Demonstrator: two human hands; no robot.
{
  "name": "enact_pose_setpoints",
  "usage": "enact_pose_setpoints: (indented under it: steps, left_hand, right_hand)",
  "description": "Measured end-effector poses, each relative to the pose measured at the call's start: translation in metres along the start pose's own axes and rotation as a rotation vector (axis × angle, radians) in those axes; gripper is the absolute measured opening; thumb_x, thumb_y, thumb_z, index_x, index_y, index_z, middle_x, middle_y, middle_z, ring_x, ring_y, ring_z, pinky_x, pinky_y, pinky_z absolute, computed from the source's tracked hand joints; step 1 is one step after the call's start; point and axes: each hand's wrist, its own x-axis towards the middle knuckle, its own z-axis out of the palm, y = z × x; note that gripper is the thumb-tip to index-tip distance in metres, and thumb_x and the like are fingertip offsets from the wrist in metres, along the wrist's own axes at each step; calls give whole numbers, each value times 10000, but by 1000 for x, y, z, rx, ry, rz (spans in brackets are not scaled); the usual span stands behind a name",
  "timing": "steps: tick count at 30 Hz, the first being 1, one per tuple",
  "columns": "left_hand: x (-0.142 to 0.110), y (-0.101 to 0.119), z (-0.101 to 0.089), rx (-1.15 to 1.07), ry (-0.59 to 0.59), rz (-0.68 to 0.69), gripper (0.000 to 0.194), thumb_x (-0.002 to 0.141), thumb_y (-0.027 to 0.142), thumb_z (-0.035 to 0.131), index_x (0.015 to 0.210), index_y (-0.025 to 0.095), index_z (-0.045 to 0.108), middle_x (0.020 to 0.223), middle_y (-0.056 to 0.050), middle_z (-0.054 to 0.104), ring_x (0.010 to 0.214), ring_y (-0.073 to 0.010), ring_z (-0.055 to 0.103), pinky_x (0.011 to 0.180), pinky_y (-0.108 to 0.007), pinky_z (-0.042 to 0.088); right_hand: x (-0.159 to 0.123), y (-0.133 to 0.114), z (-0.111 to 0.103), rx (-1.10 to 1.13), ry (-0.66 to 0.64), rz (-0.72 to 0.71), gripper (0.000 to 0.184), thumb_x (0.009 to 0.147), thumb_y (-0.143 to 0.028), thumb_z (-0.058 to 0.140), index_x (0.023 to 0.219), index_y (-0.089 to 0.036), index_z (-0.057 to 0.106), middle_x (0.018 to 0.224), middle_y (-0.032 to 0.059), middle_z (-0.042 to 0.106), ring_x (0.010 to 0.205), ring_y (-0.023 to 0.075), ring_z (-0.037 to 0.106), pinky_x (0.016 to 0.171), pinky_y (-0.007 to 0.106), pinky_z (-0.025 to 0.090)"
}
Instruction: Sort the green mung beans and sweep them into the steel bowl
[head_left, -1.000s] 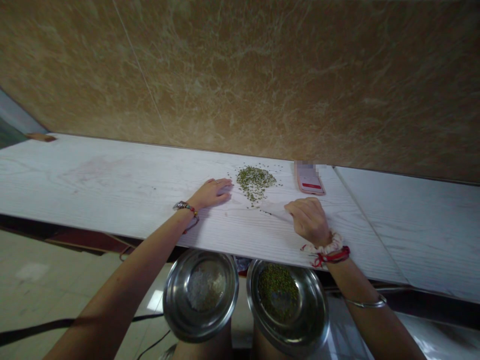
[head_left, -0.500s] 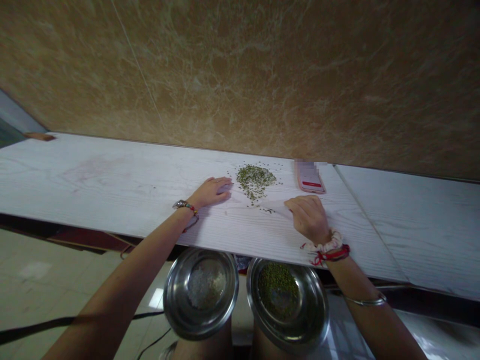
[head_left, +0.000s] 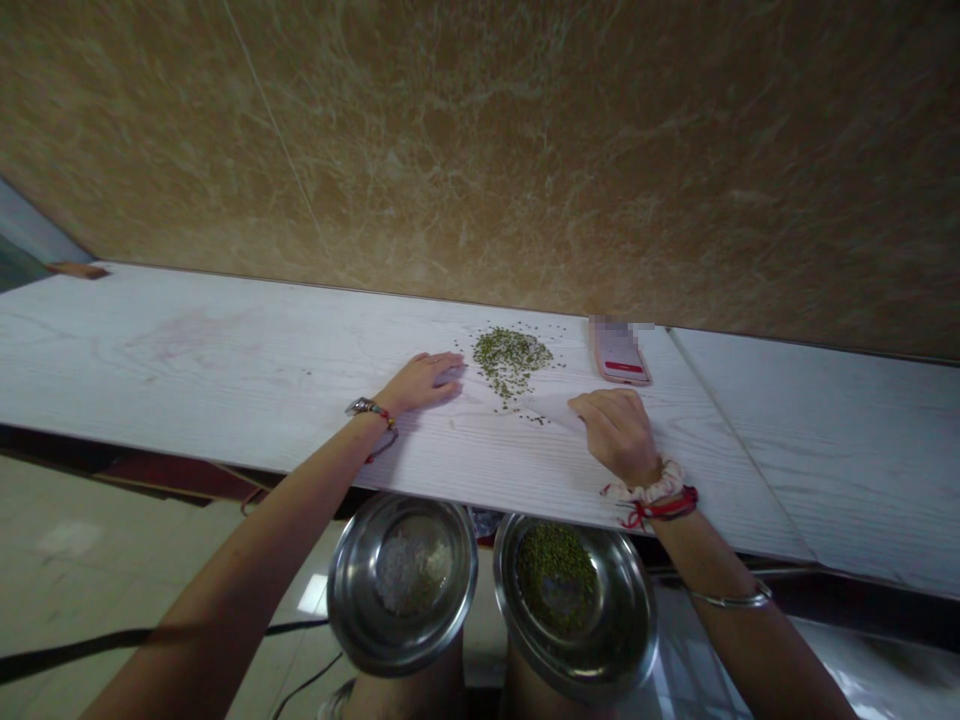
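Observation:
A loose pile of small green beans [head_left: 512, 358], probably mung beans, lies spread on the white wood-grain table [head_left: 247, 370]. My left hand [head_left: 426, 383] rests on the tabletop just left of the pile, its fingers stretched out and holding nothing. To the lower right of the beans, my right hand [head_left: 613, 425] is closed in a pinch. From its fingertips a thin, pale, whitish sheet [head_left: 553, 408] reaches left toward the pile's lower end; its material is hard to make out. A few beans lie beside the sheet's tip.
Two steel bowls stand below the table's front edge, above my legs: the left bowl [head_left: 345, 610] holds whitish bits, the right bowl [head_left: 634, 620] green beans. A phone [head_left: 624, 366] lies behind my right hand. A brown marbled wall [head_left: 480, 150] rises behind the table.
Both hands have stayed almost in place. The pale sheet at my right fingertips shows at a slightly different tilt; the bean pile looks the same.

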Motion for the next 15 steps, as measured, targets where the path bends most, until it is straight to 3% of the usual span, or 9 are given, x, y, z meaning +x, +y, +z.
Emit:
enact_pose_setpoints:
  steps: [7,15]
  left_hand:
    - [1,0,0,-5,-3,5,478,891,416,428,1306,190,504,1408,-82,505,1256,-246,499,1059,-422,343]
    - [0,1,-1,-5,-18,-8,489,895,424,417,1308,177,504,1405,-95,507,1259,-254,496,1058,-424,343]
  right_hand:
    - [1,-1,0,53,-36,-49,332,836,-6,441,1025,-220,609,825,20,712,798,151,627,752,316,419]
    - [2,-1,-2,61,27,-40,306,833,-3,456,988,-219,607,807,10,710,787,144,629,762,314,422]
